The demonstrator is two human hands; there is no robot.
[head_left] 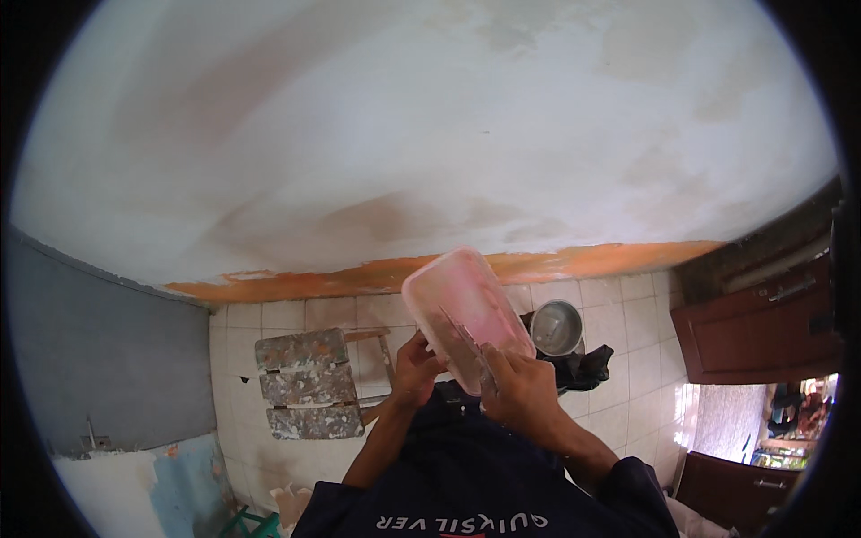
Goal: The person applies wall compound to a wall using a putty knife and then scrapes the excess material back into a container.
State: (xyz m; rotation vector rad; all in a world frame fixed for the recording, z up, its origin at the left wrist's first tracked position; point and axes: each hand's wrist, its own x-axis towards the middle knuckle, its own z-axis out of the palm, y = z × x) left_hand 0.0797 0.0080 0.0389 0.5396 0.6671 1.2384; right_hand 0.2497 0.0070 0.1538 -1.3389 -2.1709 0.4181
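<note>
A pale pink plastic tub (487, 300), rectangular with rounded corners, is held tilted in front of my body, close to the wall. My left hand (415, 369) is closed on its near left edge. In my right hand (513, 387) is a putty knife (459, 330), its thin blade seen nearly edge-on, reaching over the inside of the tub. Whitish smears coat the tub's inner face and the knife. My right fingers wrap round the handle and hide most of it. Whether the blade touches the tub's bottom I cannot tell.
Ahead rises a white wall (484, 161) with brownish patches and an orange strip (574, 262) along its foot. On the tiled floor stand a paint-spattered wooden stool (307, 387), a metal pot (557, 329) and a black plastic bag (587, 369). Brown doors (735, 334) are at the right.
</note>
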